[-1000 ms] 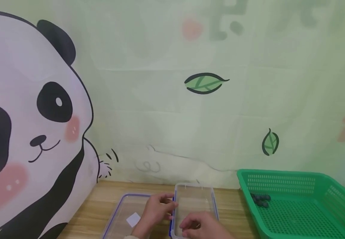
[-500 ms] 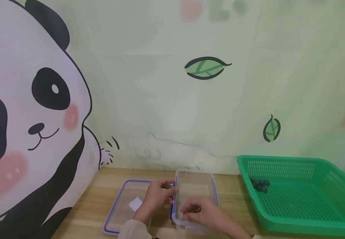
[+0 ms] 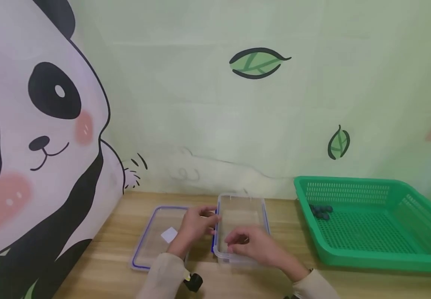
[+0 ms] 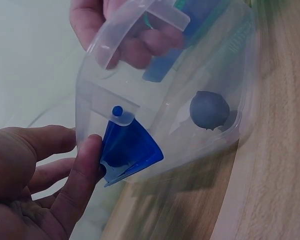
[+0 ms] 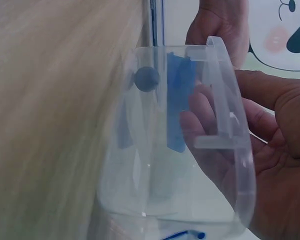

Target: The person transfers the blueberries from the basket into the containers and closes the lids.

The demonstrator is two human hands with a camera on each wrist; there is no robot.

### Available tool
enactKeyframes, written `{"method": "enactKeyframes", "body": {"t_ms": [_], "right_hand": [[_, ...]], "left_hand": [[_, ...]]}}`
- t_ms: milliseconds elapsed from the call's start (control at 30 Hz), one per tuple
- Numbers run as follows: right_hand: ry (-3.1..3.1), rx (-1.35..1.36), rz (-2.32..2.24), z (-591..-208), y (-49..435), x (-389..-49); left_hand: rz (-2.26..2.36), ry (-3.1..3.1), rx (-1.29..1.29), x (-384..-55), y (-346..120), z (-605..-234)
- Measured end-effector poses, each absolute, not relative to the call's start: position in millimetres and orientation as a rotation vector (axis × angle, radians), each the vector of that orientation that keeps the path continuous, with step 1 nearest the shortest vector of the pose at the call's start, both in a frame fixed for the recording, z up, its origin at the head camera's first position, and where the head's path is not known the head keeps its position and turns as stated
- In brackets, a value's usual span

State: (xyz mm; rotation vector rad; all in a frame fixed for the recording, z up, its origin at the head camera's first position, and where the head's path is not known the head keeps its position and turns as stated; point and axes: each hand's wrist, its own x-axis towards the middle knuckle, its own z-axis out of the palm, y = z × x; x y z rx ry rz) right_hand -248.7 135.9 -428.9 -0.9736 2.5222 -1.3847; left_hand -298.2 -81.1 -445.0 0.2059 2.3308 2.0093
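A clear plastic food container (image 3: 242, 216) with blue side latches stands on the table. My left hand (image 3: 197, 224) is at its left side, pinching the rim near a hanging blue latch (image 4: 130, 152). My right hand (image 3: 254, 245) reaches over the near right part of the container, its fingertips dipping below the rim and loosely bent, with nothing seen between them. A single dark blueberry (image 4: 210, 110) lies on the container floor; it also shows through the wall in the right wrist view, as a dark ball (image 5: 146, 79). In the head view I cannot see it.
A transparent lid (image 3: 155, 245) with a blue seal and a white square label lies left of the container. On the right stands a green mesh basket (image 3: 372, 257) with several blueberries (image 3: 321, 211) in its left corner. A panda-printed cloth (image 3: 185, 116) hangs behind the table.
The head view has tilted down, so everything sits higher in the picture. Both hands keep nearly the same place at the container.
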Motion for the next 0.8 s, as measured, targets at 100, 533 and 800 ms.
{"method": "enactKeyframes", "body": {"t_ms": [100, 533, 800], "right_hand": [[2.547, -0.953, -1.408, -421.5, 139.4, -249.9], [2.867, -0.844, -1.407, -341.8, 188.8, -230.1], [3.013, -0.702, -1.304, -304.1, 232.2, -237.8]], "left_hand": [[2.009, 2.339, 0.199, -299.3, -81.8, -444.1], [2.018, 2.305, 0.148, -296.3, -82.4, -447.0], [2.013, 2.311, 0.157, -297.1, -81.1, -445.1]]}}
